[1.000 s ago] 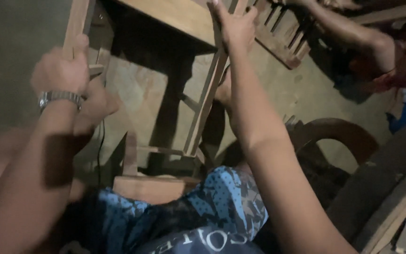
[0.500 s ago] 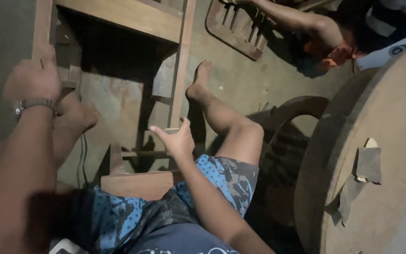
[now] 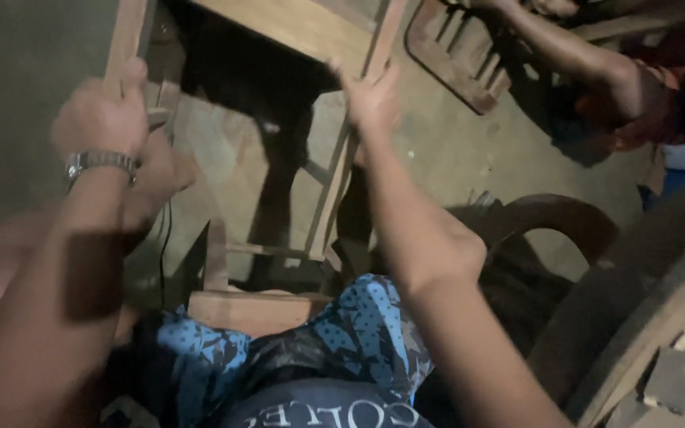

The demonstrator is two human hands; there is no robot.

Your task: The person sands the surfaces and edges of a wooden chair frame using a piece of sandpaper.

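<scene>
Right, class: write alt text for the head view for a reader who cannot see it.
A person's left hand grips one leg of a bare wooden chair frame while the right hand presses its other leg. Beyond, another person's arm reaches to a slatted wooden panel.

A bare concrete floor, stained in patches, is seen below. A wooden chair frame is stood on it. A slatted wooden panel and a dark curved wooden piece are laid on it nearby.

Round wooden tabletop, slatted panel
</scene>
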